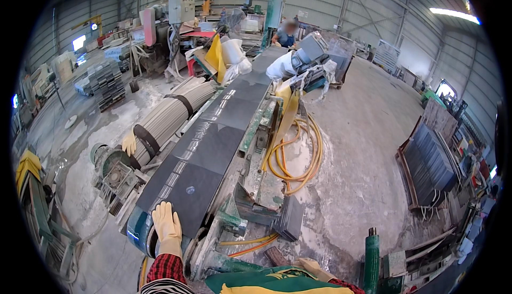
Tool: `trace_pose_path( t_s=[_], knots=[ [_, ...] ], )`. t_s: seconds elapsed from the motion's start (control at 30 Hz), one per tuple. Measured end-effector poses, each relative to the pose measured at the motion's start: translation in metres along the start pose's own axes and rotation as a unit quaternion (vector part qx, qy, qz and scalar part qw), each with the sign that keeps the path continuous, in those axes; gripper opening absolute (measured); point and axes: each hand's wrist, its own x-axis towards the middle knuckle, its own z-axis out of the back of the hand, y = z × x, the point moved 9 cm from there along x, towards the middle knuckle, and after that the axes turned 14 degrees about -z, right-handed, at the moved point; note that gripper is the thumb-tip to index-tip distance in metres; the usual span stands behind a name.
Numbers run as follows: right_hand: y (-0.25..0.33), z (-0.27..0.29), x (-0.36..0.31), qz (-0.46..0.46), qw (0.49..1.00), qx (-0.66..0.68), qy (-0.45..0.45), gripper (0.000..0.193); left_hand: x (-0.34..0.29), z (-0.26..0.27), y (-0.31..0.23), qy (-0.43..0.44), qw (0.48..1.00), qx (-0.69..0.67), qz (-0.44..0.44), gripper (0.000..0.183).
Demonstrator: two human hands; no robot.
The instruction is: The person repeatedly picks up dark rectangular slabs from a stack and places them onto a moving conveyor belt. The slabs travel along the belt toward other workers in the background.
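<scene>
My left hand (pixel 167 224), in a cream rubber glove, lies flat with its fingers stretched on the near end of a dark grey stone slab (pixel 194 190). The slab rests on a conveyor (pixel 140 229) whose rounded near end shows blue. More dark slabs (pixel 242 99) lie in line farther up, with wet, shiny streaks along them. Low in the view, my right hand (pixel 316 268), also gloved, is beside my green and yellow apron (pixel 266 282); its fingers are mostly hidden, so whether it holds anything is unclear.
A motor (pixel 113 170) and a ribbed, strapped roll (pixel 170 113) flank the conveyor's left. Yellow hoses (pixel 314 168) coil on the right floor near a stack of dark tiles (pixel 290 218). A green post (pixel 372 259) stands close by. Farther right sits a slab rack (pixel 429 158). A person (pixel 285 38) is at the far end.
</scene>
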Motion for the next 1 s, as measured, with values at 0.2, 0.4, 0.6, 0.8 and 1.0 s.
trace_pose_path(
  t_s=[0.2,0.4,0.6,0.8,1.0],
  knots=[
    [0.0,0.003,0.005,0.014,1.0,-0.009,0.01,0.044,-0.003,0.001,0.002,-0.002,1.0,0.002,0.003,0.044],
    [0.004,0.0,-0.003,0.011,0.999,-0.053,-0.004,0.045,-0.003,0.006,-0.001,0.001,1.0,0.0,0.001,0.043],
    [0.008,-0.009,-0.017,0.016,0.996,-0.088,-0.015,0.045,-0.011,0.009,0.004,-0.012,1.0,0.006,-0.005,0.044],
    [-0.006,-0.035,0.029,0.031,0.835,0.114,0.538,0.041,-0.012,0.01,0.002,-0.021,1.0,-0.003,-0.004,0.043],
    [-0.01,-0.025,0.04,0.033,0.835,0.122,0.535,0.042,-0.014,0.009,0.003,-0.023,1.0,-0.008,-0.002,0.042]
  ],
)
